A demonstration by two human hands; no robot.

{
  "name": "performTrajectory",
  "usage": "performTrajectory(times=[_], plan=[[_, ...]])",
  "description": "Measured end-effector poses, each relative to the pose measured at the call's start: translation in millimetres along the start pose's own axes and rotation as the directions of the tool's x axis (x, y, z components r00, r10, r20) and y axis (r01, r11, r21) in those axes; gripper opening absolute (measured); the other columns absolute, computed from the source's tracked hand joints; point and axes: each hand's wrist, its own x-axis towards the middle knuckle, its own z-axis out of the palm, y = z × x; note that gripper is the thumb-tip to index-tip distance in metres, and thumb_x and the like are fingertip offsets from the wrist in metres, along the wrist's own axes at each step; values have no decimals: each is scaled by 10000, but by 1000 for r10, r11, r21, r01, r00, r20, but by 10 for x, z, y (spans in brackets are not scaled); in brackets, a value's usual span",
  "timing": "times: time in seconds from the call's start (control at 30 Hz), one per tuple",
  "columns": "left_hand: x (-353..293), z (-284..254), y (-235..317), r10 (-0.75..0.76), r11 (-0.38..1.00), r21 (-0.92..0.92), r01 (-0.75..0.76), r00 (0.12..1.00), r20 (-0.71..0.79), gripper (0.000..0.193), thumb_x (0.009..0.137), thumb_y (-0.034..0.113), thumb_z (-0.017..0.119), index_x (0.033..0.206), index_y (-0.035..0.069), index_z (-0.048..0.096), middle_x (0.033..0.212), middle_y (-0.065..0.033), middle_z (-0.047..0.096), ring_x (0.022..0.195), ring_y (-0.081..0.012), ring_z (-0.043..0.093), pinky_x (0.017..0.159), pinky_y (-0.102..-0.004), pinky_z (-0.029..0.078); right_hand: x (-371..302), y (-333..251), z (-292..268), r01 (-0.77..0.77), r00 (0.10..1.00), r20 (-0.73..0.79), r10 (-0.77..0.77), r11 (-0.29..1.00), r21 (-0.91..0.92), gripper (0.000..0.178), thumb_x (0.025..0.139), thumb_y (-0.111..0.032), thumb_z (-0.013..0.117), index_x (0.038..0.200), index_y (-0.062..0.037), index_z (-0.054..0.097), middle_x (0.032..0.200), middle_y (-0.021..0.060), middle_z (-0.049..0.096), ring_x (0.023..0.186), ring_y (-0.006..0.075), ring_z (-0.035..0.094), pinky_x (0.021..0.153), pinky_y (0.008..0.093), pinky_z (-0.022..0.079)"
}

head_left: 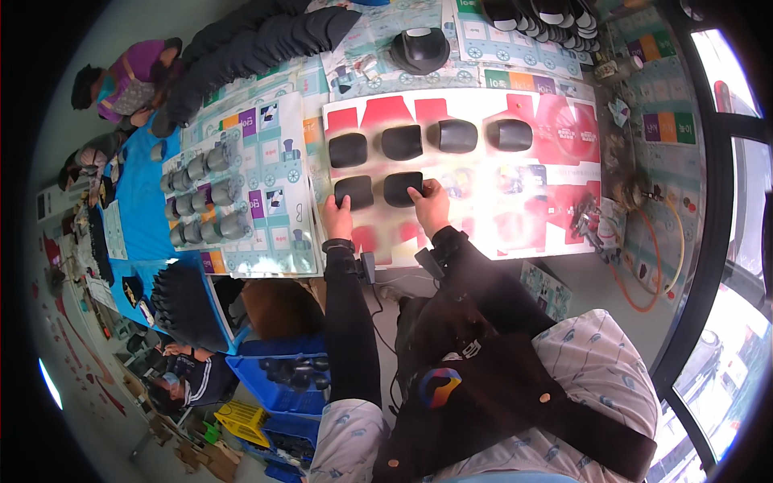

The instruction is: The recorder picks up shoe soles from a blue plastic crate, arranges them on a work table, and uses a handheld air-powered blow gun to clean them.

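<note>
On the board (477,229), pinching black piece (398,187) with right fingers (415,194) by edge only, could slip; with left fingers (345,204), cannot tell.

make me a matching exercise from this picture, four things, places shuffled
1. left hand
2. right hand
3. grey pieces
4. yellow crate

A. in rows, left of the red-and-white board
B. at the right-hand dark piece of the lower row
C. low down, beside a blue crate
D. at the left-hand dark piece of the lower row

Pairs: 1-D, 2-B, 3-A, 4-C
</note>
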Motion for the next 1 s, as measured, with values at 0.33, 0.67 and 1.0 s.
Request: performTrajectory(times=[0.33,0.67,1.0], plan=[[-604,-324,-317,140,984,-60,-170,928,-347,462,898,322,711,1226,20,591,1149,-203,647,1090,-393,607,953,-472,474,490,630,-503,637,738,78,-671,653,-411,400,887,-206,775,1174,34,636,1120,144,670,1016,232,661,787,401,546],[-4672,-2405,-5574,-893,401,-588,703,155,-423,714,786,418,837,1210,-119,632,1195,-285,682,1124,-361,659,987,-410,493,-2149,-80,-755,434,871,358,-337,870,-236,301,927,-76,624,1223,-27,605,1182,76,629,1040,192,616,812,336,534],[-3980,-2037,-7082,-880,474,-573,669,339,-332,622,835,473,763,1064,-103,702,1110,-295,703,1117,-429,650,986,-452,488,-3765,-92,-213,697,678,618,-398,614,-369,123,953,-22,620,1061,19,662,1004,78,691,936,146,669,689,258,551]])
